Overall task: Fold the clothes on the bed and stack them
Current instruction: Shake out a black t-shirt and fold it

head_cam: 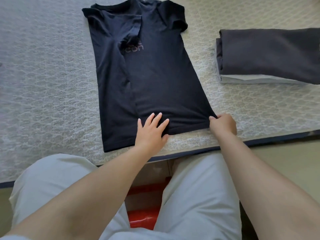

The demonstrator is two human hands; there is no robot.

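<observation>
T-shirt: dark navy T-shirt [155,80] lies flat on the bed [43,84], collar away from the person, hem near the bed's front edge; its left side is folded over the middle, the sleeve tucked across the chest, partly covering faint lettering.
Left grip: left hand [151,130] rests flat on the hem near its middle, fingers straight and spread, pressing the cloth down.
Right grip: right hand [224,123] pinches the hem's right corner, fingers curled round the cloth, which is drawn out slightly to a point there.
Stack: folded clothes [268,56] sit well apart to the right of the T-shirt, a dark grey piece on top of a light grey one; the pile runs out of view at the right edge.
Bed: pale quilted cover with a dark trim [277,135] along the near edge.
Person: both bare forearms reach forward over knees in light trousers [199,196].
Floor: something red [143,213] shows between the knees, too hidden to name.
</observation>
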